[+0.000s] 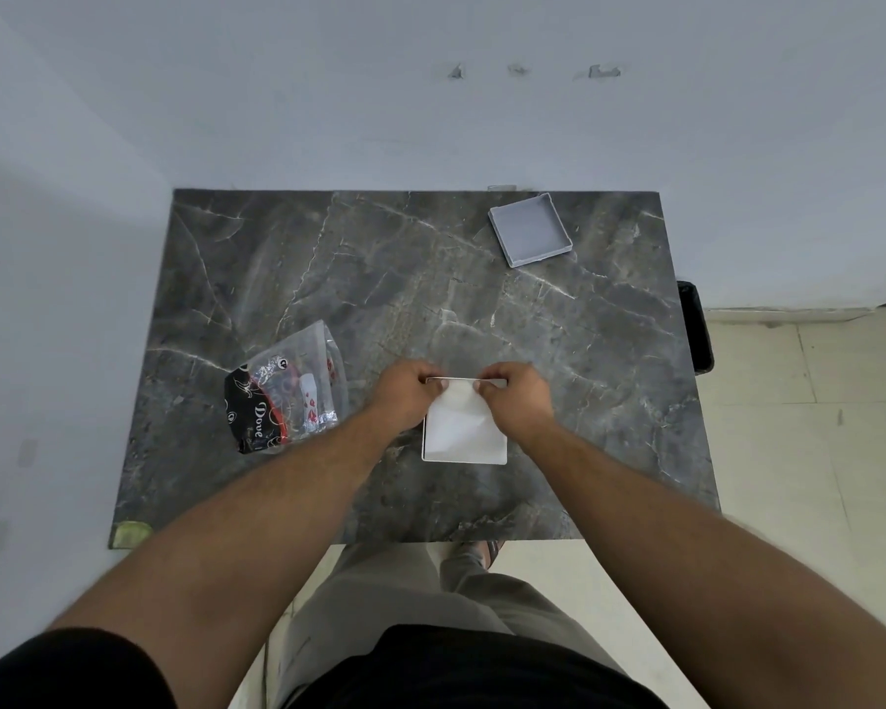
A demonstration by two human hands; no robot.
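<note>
While hands [405,396] [515,396] pinch it, paper [461,427] (white) fills box [464,460].

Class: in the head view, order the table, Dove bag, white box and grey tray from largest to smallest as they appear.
1. table
2. Dove bag
3. white box and grey tray: these look about alike, and the tray lies farther from the camera, so I leave them tied.

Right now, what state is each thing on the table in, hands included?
Left hand: pinches the box's far rim.
Right hand: pinches the same rim.
Box: open, flat on the table, white paper inside.
Gray tray: open side up, empty, far right corner.
Bag: lying flat, crumpled; sealed or not, cannot tell.
</note>
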